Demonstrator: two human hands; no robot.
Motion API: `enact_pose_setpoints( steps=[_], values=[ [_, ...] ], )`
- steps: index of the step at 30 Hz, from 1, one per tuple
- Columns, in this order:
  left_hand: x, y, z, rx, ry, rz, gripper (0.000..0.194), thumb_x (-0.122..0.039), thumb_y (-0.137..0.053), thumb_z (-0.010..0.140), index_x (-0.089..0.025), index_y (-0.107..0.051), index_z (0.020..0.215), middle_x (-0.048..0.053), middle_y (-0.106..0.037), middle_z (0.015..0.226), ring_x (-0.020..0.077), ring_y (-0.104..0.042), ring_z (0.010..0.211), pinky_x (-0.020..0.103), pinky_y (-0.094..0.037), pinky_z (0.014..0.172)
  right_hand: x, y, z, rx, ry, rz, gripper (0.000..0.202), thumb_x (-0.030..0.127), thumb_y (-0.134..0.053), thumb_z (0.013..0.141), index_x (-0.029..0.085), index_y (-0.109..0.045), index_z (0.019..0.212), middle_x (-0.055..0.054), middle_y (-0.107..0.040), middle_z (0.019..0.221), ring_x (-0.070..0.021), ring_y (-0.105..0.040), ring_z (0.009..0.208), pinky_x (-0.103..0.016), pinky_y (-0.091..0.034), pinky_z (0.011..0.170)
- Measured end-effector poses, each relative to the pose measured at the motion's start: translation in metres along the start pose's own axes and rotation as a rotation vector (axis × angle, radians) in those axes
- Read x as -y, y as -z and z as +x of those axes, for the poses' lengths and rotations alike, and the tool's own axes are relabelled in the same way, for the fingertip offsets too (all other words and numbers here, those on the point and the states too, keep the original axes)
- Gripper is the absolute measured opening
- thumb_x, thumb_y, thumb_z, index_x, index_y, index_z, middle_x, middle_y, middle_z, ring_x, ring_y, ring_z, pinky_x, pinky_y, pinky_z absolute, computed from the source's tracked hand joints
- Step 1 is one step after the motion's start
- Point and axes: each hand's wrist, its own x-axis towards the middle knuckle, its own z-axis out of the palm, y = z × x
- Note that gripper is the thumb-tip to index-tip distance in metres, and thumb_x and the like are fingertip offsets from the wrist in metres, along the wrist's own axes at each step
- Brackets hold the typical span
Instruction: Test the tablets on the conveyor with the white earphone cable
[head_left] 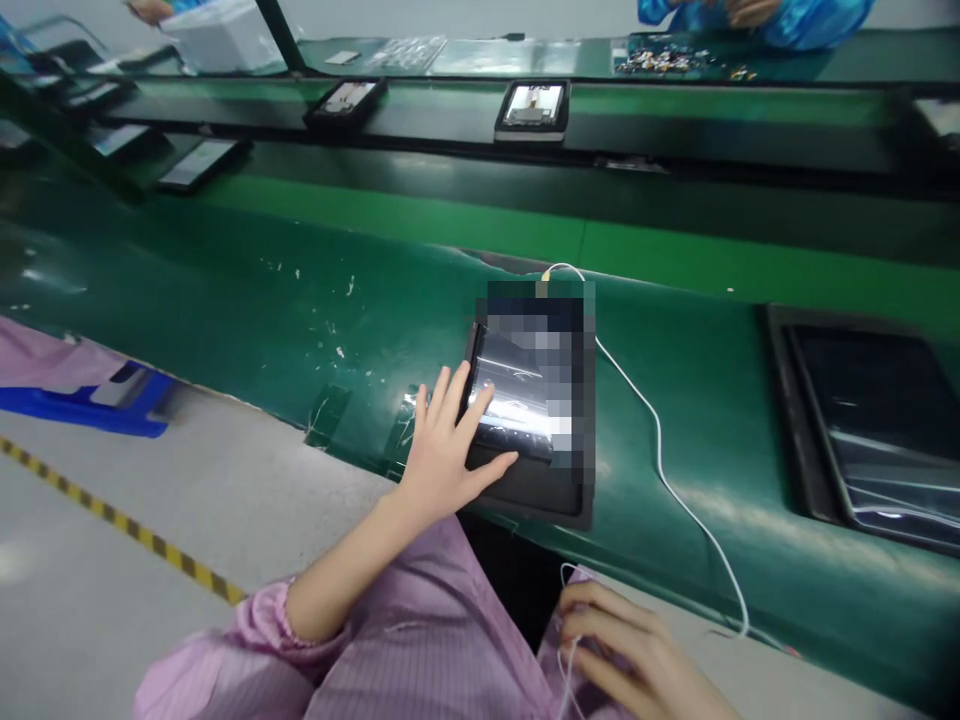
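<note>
My left hand (442, 450) has its fingers spread, with the fingertips over the left edge of a dark glossy screen device (514, 395) in a black tray (540, 495) on the green bench. Part of that device is pixelated. Low in the view, over my lap, my right hand (619, 640) is curled with a thin white cord (568, 665) passing at its fingers. A white cable (660, 450) with a yellowish plug (546, 278) runs from behind the tray down the bench to its front edge.
Another dark screen device (885, 420) lies in a tray at the right. Beyond the bench, a line (435, 130) carries more trays, and people in blue sleeves (825, 22) sit across. A blue stool (97, 400) stands at the left.
</note>
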Motion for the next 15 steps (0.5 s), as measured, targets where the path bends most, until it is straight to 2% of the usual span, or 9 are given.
enact_pose_setpoints(
  steps=[3,5,10,15],
  values=[
    [-0.003,0.002,-0.004,-0.016,-0.106,0.026,0.045,-0.036,-0.056,0.096,-0.018,-0.050,0.137,0.025,-0.034,0.157,0.0420,-0.024,0.149,0.071,-0.022,0.111,-0.018,-0.012,-0.011,-0.048,-0.050,0.012,0.030,0.043,-0.050,0.100,0.023,-0.069,0.088,-0.006,-0.072,0.094,-0.0166,-0.071,0.085,-0.023,-0.058,0.076],
    [-0.005,0.003,-0.006,0.007,-0.150,0.025,0.039,-0.033,-0.052,0.097,-0.017,-0.053,0.133,0.025,-0.033,0.157,0.0422,-0.024,0.149,0.071,-0.023,0.110,-0.026,-0.020,-0.014,-0.076,-0.083,0.003,0.033,0.046,-0.048,0.100,0.023,-0.071,0.090,-0.006,-0.073,0.089,-0.0173,-0.072,0.082,-0.022,-0.058,0.074],
    [-0.004,0.002,-0.008,0.003,-0.144,0.023,0.038,-0.032,-0.052,0.097,-0.019,-0.056,0.132,0.022,-0.025,0.161,0.0441,-0.022,0.148,0.072,-0.022,0.109,-0.034,-0.029,-0.020,-0.189,-0.092,-0.082,0.037,0.046,-0.046,0.101,0.024,-0.076,0.102,-0.008,-0.076,0.093,-0.0191,-0.074,0.087,-0.021,-0.059,0.079],
    [-0.003,-0.001,-0.009,-0.003,-0.120,0.017,0.041,-0.033,-0.053,0.095,-0.023,-0.057,0.135,0.017,-0.015,0.165,0.0461,-0.020,0.148,0.073,-0.020,0.109,-0.025,-0.019,-0.024,-0.240,-0.021,-0.166,0.030,0.039,-0.052,0.100,0.025,-0.075,0.114,-0.005,-0.077,0.102,-0.0169,-0.074,0.092,-0.016,-0.056,0.084]
  ],
)
